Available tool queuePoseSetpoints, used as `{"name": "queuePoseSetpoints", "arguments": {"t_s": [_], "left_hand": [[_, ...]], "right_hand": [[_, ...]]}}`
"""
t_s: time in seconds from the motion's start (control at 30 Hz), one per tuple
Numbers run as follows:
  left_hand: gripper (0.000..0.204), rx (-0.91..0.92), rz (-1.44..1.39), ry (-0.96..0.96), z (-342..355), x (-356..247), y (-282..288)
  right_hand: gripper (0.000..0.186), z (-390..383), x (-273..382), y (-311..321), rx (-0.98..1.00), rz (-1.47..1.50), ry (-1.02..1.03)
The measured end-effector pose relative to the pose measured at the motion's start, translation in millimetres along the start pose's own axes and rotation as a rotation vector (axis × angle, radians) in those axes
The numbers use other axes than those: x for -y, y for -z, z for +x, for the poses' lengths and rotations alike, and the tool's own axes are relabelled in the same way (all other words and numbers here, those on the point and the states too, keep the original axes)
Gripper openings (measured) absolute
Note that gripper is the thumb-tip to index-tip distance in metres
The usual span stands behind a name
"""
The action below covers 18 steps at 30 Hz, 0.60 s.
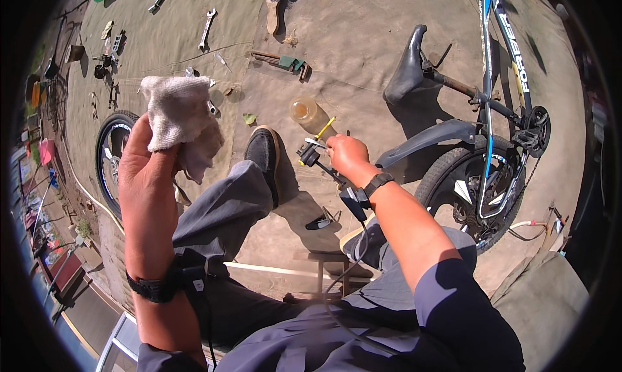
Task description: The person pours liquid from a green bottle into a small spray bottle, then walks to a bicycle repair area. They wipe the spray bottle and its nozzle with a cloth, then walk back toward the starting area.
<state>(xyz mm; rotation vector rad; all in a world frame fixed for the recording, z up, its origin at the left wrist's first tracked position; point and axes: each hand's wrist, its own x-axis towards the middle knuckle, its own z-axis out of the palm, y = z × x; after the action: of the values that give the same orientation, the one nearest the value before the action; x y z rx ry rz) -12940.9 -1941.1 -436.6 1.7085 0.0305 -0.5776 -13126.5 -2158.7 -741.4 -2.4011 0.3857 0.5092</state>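
A: What is your left grip doing?

B: My left hand (148, 155) is pinching a pale, smudged cloth (178, 116) between thumb and fingers, so that grip is closing no further than the bunched fabric allows. The cloth is hanging raised above the ground sheet (363, 54), on the side of its left edge, and is hiding my fingertips.

A: And your right?

B: My right hand (350, 157) is curling its fingers around a slim white-and-yellow tool (327, 127), well in from the sheet's right edge. A black metal part (310, 154) is showing just beside it; I cannot tell whether I am gripping that too.

A: What is lying near you?

B: An amber jar (302, 109) is standing just beyond my right hand. Farther out, a green-jawed pipe wrench (288, 63) is lying on the sheet, with a wooden-handled brush (273, 12) beyond it and an open-ended spanner (207, 30) over toward the left edge.

A: Anything larger?

B: A blue, white and black bicycle frame (488, 113) is taking up the right edge, its black saddle (407, 67) pointing inward. Near the left edge, a loose-looking wheel (111, 155) is showing partly behind my left hand.
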Motion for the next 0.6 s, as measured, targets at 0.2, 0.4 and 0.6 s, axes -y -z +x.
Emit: {"name": "queuePoseSetpoints", "arguments": {"t_s": [0.2, 0.4, 0.6], "left_hand": [[0.037, 0.044, 0.153, -0.054, -12.7, -3.4, -24.2], [0.047, 0.27, 0.149, -0.007, -38.7, -10.5, -66.9], [0.057, 0.798, -0.259, 0.127, -91.6, -11.9, -88.6]], "right_hand": [[0.007, -61.7, 19.0, 107.2, -0.28, -0.015, 0.322], [0.027, -151.6, 73.1, 214.1, -0.662, 0.123, 0.57], [0.032, -224.2, 96.3, 245.2, -0.698, 0.086, 0.659]]}}
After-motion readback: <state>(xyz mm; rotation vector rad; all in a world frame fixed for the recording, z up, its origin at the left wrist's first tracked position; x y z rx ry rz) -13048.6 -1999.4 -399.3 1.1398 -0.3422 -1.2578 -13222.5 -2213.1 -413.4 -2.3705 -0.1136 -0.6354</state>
